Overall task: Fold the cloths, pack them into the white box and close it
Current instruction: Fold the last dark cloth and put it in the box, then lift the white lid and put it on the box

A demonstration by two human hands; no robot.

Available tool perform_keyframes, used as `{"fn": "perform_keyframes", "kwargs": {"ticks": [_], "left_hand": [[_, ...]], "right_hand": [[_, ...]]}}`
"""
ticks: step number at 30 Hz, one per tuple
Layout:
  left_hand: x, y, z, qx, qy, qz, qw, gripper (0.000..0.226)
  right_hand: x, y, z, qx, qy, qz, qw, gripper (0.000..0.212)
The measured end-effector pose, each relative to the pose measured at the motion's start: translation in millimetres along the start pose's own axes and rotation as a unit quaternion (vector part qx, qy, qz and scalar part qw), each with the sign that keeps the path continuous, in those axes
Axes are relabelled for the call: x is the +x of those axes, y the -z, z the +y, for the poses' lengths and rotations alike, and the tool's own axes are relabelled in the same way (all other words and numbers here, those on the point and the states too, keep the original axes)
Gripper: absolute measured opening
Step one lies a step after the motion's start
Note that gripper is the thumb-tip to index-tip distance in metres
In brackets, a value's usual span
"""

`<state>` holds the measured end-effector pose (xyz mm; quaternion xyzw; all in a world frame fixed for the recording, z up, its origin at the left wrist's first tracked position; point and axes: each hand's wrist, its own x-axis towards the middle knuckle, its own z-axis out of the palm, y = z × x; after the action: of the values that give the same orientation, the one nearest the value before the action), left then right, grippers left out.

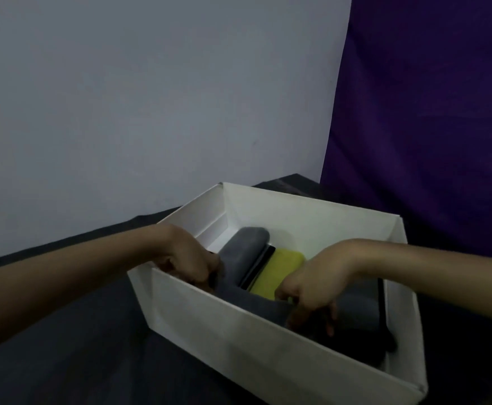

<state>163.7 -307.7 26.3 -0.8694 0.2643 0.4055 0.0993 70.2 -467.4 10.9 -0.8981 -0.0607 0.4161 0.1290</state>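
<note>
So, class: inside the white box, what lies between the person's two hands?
In the head view, folded cloths fill the gap between left hand and right hand: a grey cloth, a thin black edge, then a yellow cloth.

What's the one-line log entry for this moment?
stage: packing | white box: open | inside: grey cloth, yellow cloth | left hand: gripping grey cloth | right hand: fingers down among cloths

The box [239, 340] looks like smooth matt white card. Inside lie soft matt cloths [247, 252], grey and yellow. Dark fabric covers the table [78, 346].
</note>
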Motion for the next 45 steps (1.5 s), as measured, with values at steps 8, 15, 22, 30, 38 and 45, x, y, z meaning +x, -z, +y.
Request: {"fn": "perform_keyframes", "kwargs": {"ticks": [8,15,22,30,38,45], "left_hand": [[3,-2,9,0.155,0.019,0.051,0.986,0.073],[-21,29,-1,0.026,-0.198,0.086,0.976,0.036],[-4,7,16,0.129,-0.192,-0.056,0.971,0.036],[-90,10,-20,-0.117,-0.201,0.226,0.946,0.028],[-177,-38,-127,-0.176,-0.037,0.296,0.938,0.026],[-211,-125,-253,-0.323,0.123,0.289,0.893,0.016]], "right_hand": [[-9,1,-14,-0.247,0.004,0.046,0.968,0.054],[-42,29,-14,-0.124,0.157,0.127,0.972,0.024],[-23,5,-32,-0.249,0.078,0.034,0.965,0.043],[-58,66,-85,-0.192,0.060,0.119,0.972,0.038],[-14,74,-231,-0.224,0.115,0.171,0.953,0.033],[56,36,-364,-0.294,0.125,0.111,0.941,0.035]]}}
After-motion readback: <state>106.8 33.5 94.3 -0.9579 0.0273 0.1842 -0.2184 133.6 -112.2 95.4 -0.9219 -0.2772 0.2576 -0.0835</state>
